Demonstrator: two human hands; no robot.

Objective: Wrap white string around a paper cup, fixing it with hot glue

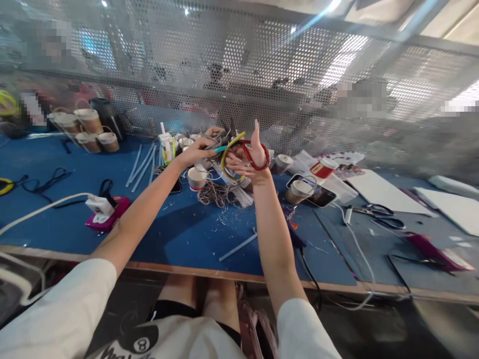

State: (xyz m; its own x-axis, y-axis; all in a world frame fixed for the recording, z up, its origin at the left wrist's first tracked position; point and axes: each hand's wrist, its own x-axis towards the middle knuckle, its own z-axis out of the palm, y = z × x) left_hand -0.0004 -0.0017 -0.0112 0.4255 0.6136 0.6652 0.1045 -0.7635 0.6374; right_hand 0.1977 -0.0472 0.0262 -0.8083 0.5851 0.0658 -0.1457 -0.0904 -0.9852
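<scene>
My left hand (pixel 204 146) is in front of the mesh screen, fingers closed on grey cord (pixel 220 138). A short teal piece shows by its thumb. Close beside it, my right hand (pixel 249 158) has its thumb raised and its other fingers bent toward the left. It holds what look like scissors (pixel 266 158), with a red loop around the thumb's base and a yellow loop by the fingers. Dark blade-like parts point up between the hands. Below lie a tangled heap of grey-brown cord (pixel 215 194) and a white paper cup (pixel 197 178).
Several paper cups (pixel 88 119) stand back left, near pale strips (pixel 140 167). A pink power block (pixel 108 214) with a white plug lies left. To the right are a cup (pixel 299 190), a phone (pixel 322 196), black-handled scissors (pixel 387 215) and white boards (pixel 391 192). Cables cross the blue table (pixel 179 239).
</scene>
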